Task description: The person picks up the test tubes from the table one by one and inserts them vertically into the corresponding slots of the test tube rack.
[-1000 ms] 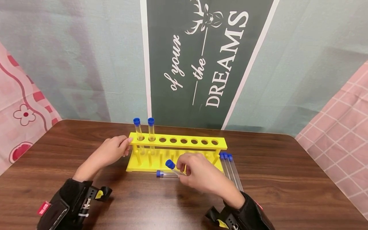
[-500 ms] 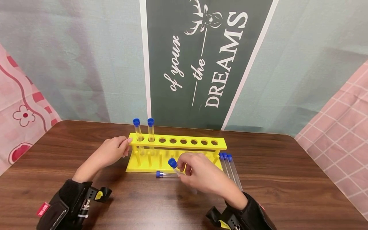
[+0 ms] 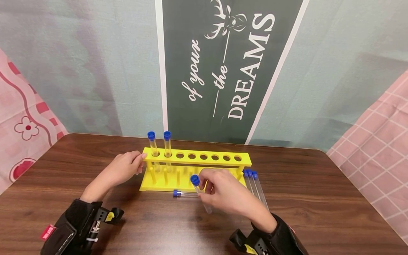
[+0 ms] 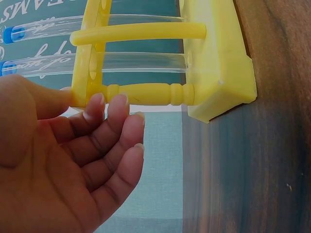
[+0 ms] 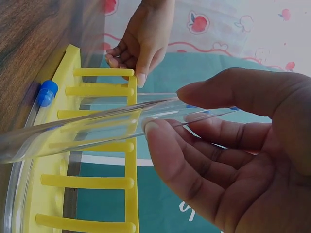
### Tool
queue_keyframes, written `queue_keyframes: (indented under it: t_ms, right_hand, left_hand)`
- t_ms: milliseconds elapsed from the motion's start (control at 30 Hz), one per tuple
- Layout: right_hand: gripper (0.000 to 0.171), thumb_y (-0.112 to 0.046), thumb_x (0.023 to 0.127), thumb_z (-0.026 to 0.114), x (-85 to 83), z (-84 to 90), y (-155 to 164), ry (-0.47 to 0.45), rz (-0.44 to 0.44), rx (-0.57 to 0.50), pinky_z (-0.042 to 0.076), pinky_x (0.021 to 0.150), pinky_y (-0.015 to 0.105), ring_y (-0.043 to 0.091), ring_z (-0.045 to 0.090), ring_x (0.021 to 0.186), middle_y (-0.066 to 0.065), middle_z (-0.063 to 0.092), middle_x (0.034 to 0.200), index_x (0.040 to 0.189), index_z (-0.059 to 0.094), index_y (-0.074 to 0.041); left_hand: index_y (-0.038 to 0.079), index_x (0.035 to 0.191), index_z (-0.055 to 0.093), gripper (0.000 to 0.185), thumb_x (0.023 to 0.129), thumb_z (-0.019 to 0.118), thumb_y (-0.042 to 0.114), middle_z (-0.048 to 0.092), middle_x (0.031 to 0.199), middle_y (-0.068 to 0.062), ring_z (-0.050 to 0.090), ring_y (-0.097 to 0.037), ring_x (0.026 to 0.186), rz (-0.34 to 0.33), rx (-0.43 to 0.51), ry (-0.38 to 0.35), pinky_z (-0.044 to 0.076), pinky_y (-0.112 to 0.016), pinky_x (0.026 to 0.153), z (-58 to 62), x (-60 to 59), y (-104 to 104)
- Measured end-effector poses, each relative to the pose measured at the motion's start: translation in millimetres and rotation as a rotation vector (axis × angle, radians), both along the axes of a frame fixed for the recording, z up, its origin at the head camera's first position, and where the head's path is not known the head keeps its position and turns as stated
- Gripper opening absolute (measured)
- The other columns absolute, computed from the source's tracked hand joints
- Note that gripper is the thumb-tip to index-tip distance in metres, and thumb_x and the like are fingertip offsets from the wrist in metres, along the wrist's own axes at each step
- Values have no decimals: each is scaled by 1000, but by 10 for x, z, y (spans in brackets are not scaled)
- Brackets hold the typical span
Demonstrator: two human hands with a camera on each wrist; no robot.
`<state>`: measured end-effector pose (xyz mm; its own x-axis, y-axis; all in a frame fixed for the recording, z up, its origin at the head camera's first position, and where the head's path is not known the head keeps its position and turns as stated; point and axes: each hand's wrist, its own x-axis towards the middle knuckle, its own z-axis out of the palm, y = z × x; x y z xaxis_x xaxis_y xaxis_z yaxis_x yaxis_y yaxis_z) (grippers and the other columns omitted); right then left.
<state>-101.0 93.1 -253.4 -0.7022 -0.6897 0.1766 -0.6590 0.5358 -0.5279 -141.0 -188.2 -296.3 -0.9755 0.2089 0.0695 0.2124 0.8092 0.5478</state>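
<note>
A yellow test tube rack (image 3: 197, 160) stands on the table, with two blue-capped test tubes (image 3: 167, 143) upright in its leftmost holes. My left hand (image 3: 125, 165) grips the rack's top left corner; in the left wrist view the thumb presses the top bar (image 4: 87, 58) and the fingers curl below. In front of the rack my right hand (image 3: 224, 191) pinches a clear test tube (image 5: 92, 128) between thumb and fingers. This tube leans slightly, its blue cap (image 3: 195, 180) up and its lower end close over the table.
Another capped tube (image 3: 186, 194) lies along the rack's front edge, partly behind the right hand. Three more tubes (image 3: 259, 191) lie side by side at the rack's right end. Behind the wooden table (image 3: 302, 191) hangs a printed curtain (image 3: 204, 120).
My right hand has turned the tube from a strong slant to nearly upright, its cap shifting slightly right. The left hand and the rack have stayed put.
</note>
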Motion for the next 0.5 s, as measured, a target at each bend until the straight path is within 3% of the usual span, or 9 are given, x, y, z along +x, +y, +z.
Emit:
queue_keyframes:
  t_ms: [500]
  right_hand:
    - [12, -2, 76, 65, 9, 12, 24, -18, 14, -24, 45, 57, 18, 2, 51, 60, -6, 54, 69, 80, 55, -5]
  left_hand:
    - [4, 77, 52, 32, 100, 37, 21, 49, 64, -2, 41, -16, 56, 9, 7, -10, 34, -30, 54, -3, -1, 8]
